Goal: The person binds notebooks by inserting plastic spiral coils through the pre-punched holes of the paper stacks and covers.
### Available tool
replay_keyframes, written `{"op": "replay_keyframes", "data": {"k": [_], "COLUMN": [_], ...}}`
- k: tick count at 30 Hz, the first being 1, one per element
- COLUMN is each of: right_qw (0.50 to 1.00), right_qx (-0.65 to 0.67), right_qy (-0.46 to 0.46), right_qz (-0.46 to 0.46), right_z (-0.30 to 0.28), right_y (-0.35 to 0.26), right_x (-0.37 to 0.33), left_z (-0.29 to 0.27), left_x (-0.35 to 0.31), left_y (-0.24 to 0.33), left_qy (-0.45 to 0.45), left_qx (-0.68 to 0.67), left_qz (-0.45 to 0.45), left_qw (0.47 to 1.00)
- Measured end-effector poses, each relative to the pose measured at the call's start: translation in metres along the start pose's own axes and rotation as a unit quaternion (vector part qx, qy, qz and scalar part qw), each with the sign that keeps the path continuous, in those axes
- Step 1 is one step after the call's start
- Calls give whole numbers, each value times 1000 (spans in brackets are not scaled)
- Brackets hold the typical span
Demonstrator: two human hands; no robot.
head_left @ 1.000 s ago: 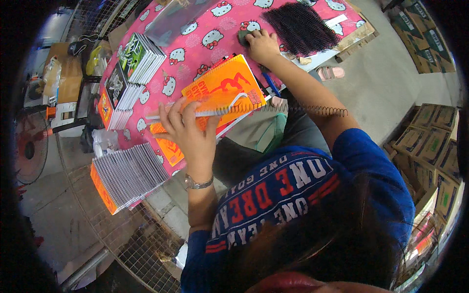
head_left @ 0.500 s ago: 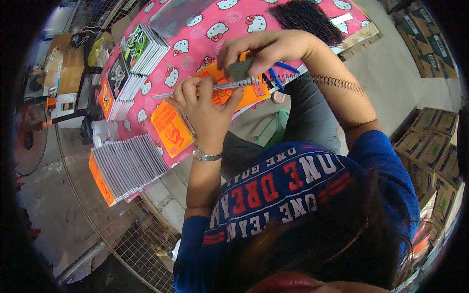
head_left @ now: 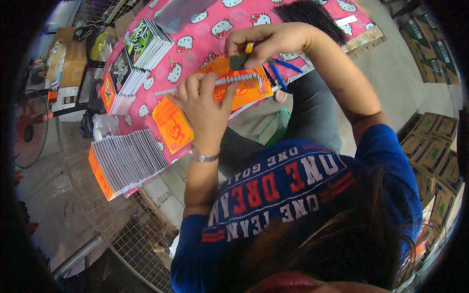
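Note:
My left hand [head_left: 205,105] is closed on an orange notebook [head_left: 244,95], its fingers bent over the bound edge. Along that edge lies a spiral wire coil [head_left: 239,78], ending just right of my fingers. My right hand [head_left: 273,44] pinches a small dark green flat piece [head_left: 238,62] above the coil; a yellow-orange bit shows by its fingers. Blue-handled pliers [head_left: 282,72] lie right of the notebook. Another orange notebook [head_left: 172,126] lies left of my left wrist.
Stacked coil-bound notebooks [head_left: 129,158] sit at the table's near left, with green-and-white [head_left: 149,44] and black-covered notebooks [head_left: 124,80] behind. Black wire coils [head_left: 312,19] lie at the far right of the pink tablecloth [head_left: 222,29]. Cartons [head_left: 435,146] stand right; a fan [head_left: 31,129] left.
The long loose coil tail that stretched right, past my right forearm, no longer shows. My right hand has shifted slightly up and away, still pinching the green piece. My left hand stays on the notebook.

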State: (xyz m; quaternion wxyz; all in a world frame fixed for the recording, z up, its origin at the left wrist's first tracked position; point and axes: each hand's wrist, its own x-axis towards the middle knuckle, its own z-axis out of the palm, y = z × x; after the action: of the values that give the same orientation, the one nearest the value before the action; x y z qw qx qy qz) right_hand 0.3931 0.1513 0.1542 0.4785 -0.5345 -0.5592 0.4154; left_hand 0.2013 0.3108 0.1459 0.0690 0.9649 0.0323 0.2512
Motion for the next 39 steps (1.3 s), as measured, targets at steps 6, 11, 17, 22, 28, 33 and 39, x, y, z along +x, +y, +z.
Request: {"op": "replay_keyframes", "data": {"k": [6, 11, 17, 22, 28, 33, 39], "right_qw": [996, 998, 927, 997, 984, 985, 987], "right_qx": [73, 48, 290, 28, 133, 138, 131], "right_qy": [-14, 33, -69, -18, -25, 9, 54], "right_qz": [-52, 31, -229, -77, -114, -105, -74], "right_z": [7, 9, 16, 11, 13, 13, 14], "right_y": [0, 8, -4, -10, -1, 1, -4], "right_x": [9, 13, 19, 17, 16, 18, 10], "left_z": [-9, -18, -18, -10, -9, -14, -13], "left_x": [-7, -4, -3, 0, 5, 11, 10], "left_y": [10, -5, -29, -34, -30, -20, -20], "left_qy": [-30, 72, 53, 72, 71, 57, 62], "left_qx": [27, -36, -50, -39, -28, -30, -20], "left_qz": [-35, -7, 2, 20, 5, -25, -29], "left_qw": [999, 997, 997, 996, 997, 998, 997]}}
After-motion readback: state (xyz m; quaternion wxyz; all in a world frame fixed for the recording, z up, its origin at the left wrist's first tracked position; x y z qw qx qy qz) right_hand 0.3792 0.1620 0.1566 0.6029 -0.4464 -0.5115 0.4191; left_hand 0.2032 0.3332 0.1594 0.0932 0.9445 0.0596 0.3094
